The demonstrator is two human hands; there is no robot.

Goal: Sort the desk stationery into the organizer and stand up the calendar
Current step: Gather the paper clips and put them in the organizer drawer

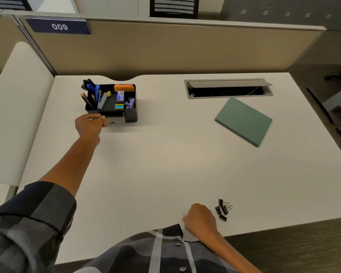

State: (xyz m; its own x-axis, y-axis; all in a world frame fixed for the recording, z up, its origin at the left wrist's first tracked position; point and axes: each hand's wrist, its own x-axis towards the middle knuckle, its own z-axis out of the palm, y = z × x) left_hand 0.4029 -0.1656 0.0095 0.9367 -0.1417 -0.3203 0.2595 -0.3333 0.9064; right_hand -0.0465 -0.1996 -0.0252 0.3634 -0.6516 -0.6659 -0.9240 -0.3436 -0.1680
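The left hand (90,124) reaches far across the white counter (165,164) to the front left corner of the black organizer (111,102), its fingers curled at the small drawer (116,118) that stands partly pulled out of the organizer's front; whether the fingers actually grip the drawer or only touch it cannot be told. The right hand (200,219) rests near the counter's front edge, close to the body, its fingers closed in a loose fist around something small, with a thin wire loop like a paper clip (184,215) showing at the thumb side. Just to the right of that hand, apart from it, lies a small heap of black binder clips (222,209). The organizer stands toward the back left of the counter and is already filled: pencils (86,98) and dark markers (88,84) upright in its left compartments, a grey stapler (103,100) leaning beside them, orange sticky notes (124,88) at the back, a small blue box (120,96) in the middle, a teal eraser (119,106) near the front, and purple clips (130,104) in the right compartment. Well off to the right, the green spiral-bound calendar (243,121) lies flat and askew on the counter, just in front of the open cable tray (227,88) set into the surface. A beige partition (165,48) runs behind the counter, carrying a dark blue number plate (58,26).
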